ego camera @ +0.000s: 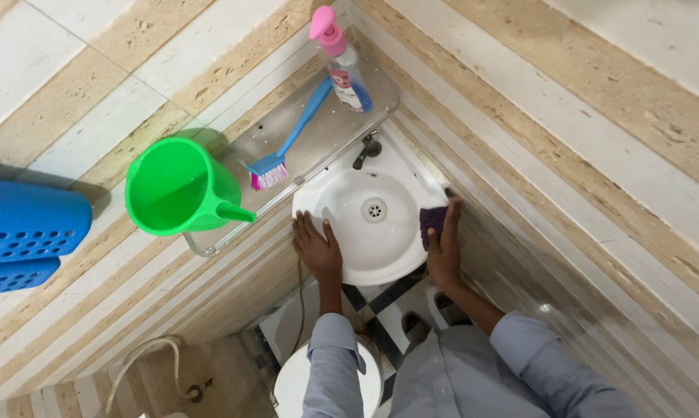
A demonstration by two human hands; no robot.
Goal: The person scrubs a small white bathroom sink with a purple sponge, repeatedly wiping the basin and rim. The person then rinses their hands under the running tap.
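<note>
A small white corner sink (380,248) is fixed where two striped tiled walls meet, with a drain (374,209) and a dark tap (366,150). My left hand (317,249) rests flat on the sink's left rim, fingers spread, holding nothing. My right hand (444,244) presses a dark purple scrub pad (431,220) against the sink's right rim near the wall.
A clear shelf (318,131) above the sink carries a green jug (181,187), a blue brush with pink bristles (287,143) and a pink-topped pump bottle (343,62). A blue perforated basket (20,232) hangs at left. Below are a white toilet (299,383) and a hose (144,356).
</note>
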